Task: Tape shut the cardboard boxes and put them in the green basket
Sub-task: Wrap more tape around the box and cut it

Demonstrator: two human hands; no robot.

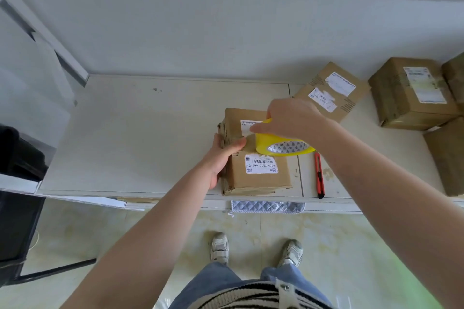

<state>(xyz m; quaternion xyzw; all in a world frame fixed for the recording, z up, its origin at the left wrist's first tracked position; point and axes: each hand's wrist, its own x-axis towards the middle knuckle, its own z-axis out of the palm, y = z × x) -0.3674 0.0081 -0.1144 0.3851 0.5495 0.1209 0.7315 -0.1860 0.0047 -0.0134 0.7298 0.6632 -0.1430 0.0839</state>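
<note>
Now my left hand (221,155) grips the box (253,153) on its left side while my right hand (291,118) holds the tape roll (281,144) right on top.

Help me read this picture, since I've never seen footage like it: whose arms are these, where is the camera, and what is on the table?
There is no machine here. The camera sits on a person's head and looks down, so you see their own arms, jeans and shoes. The left hand steadies a brown cardboard box with white labels on the pale table, thumb pressing on its top. The right hand has a grip on a yellow roll of packing tape, held against the top of the box. Beside the box lies a red utility knife. More brown cardboard boxes wait to the right. The green basket is not clearly visible.
</note>
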